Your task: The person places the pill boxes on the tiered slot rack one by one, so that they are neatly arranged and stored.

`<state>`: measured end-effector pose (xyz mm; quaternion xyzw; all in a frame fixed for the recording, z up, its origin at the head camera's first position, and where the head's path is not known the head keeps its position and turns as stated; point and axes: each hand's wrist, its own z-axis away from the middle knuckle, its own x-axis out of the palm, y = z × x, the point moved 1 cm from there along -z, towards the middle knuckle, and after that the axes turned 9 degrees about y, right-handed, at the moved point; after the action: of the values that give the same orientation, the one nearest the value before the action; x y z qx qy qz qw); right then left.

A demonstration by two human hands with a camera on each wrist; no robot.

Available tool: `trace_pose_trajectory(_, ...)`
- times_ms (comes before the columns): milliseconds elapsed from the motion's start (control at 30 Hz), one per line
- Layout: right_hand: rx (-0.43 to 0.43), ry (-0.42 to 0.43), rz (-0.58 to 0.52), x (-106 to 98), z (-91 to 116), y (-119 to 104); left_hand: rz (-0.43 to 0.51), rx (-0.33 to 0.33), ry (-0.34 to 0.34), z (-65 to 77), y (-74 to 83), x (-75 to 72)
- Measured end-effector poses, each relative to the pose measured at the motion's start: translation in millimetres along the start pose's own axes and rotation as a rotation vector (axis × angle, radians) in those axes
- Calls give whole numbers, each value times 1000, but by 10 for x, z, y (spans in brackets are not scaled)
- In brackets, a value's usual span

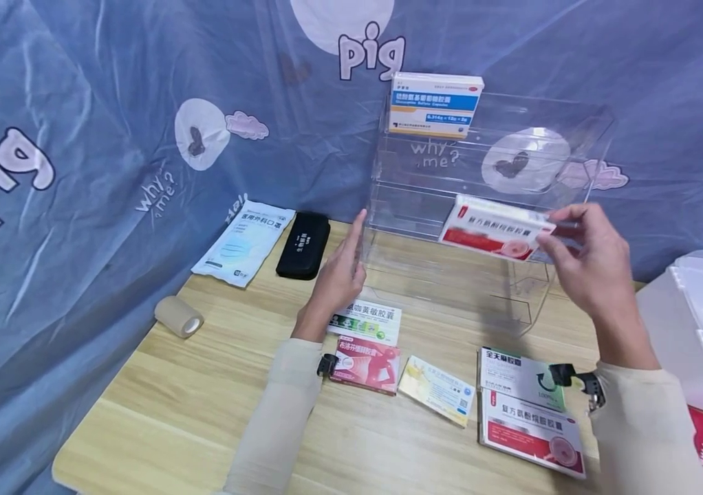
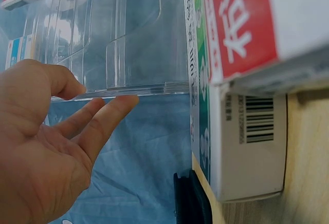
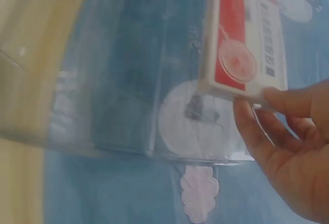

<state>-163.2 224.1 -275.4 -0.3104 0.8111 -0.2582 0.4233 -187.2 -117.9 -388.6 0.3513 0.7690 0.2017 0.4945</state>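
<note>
My right hand (image 1: 596, 265) pinches a white and red medicine box (image 1: 494, 230) by its right end. It holds the box tilted in front of the middle tiers of a clear acrylic rack (image 1: 413, 206). In the right wrist view, thumb and fingertips grip the end of the box (image 3: 239, 39). With fingers extended, my left hand (image 1: 342, 275) touches the rack's left side edge; the left wrist view shows the fingertips (image 2: 128, 100) at that edge. On the top tier, at the left, stands a white, blue and yellow capsule box (image 1: 435, 106).
Before the rack lie a green-white box (image 1: 366, 322), a pink box (image 1: 366, 364), a yellowish box (image 1: 438, 390), a white-green box (image 1: 515, 375) and another red-white box (image 1: 531, 430). A mask packet (image 1: 243, 240), black case (image 1: 303, 244) and bandage roll (image 1: 178, 316) lie left; a translucent bin (image 1: 692, 330) stands right.
</note>
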Motion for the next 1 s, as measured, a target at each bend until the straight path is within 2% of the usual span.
trace_pose_trajectory(167,86,149,-33,-96,-333,-56,1,10,5,-7,-10,3)
trace_pose_trajectory(233,93,222,-44,-136,-465,-100,1,8,3,-6,-16,9)
trace_pose_trajectory(367,66,382,-77,-199,-715,-244,4,7,-3,-7,-20,19)
trace_pose_trajectory(567,49,569,-225,-219,-995,-505,-5,-14,-5,13,-26,2)
trace_pose_trajectory(600,39,587,-233,-211,-1030,-532,-7,-19,-5,18,-30,-2)
trace_pose_trajectory(767,-64,651,-96,-152,-1178,-574,-7,-22,-11,17,-32,0)
trace_pose_trajectory(1000,-137,627,67,-92,-1386,-464,-6,11,-3,-7,-37,12)
